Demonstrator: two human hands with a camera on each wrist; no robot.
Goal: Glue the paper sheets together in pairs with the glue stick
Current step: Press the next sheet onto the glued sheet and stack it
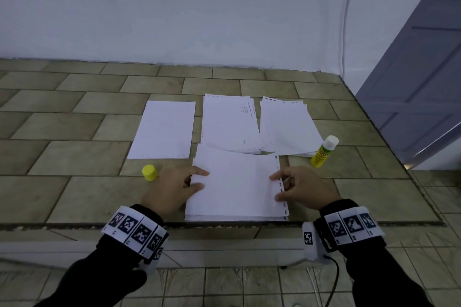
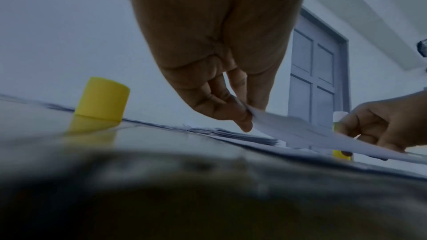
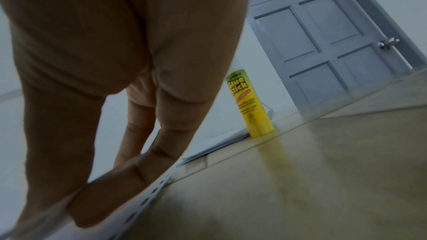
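A white paper sheet [image 1: 237,187] with a punched right edge lies near the counter's front edge, over other sheets. My left hand [image 1: 202,179] pinches its left edge between thumb and fingers. In the left wrist view my left hand [image 2: 247,116] holds that edge of the sheet [image 2: 312,134] raised off the paper beneath. My right hand [image 1: 274,187] pinches the punched right edge, which shows under its fingers [image 3: 120,180]. The yellow glue stick [image 1: 324,151] [image 3: 251,103] stands uncapped at the right. Its yellow cap [image 1: 149,172] [image 2: 101,98] stands left of my left hand.
Three lots of white paper lie further back: a single-looking sheet [image 1: 161,129] at left, a stack [image 1: 229,124] in the middle, another stack [image 1: 287,127] at right. The tiled counter [image 1: 74,157] ends at a wall behind. A grey door [image 1: 424,82] stands at the right.
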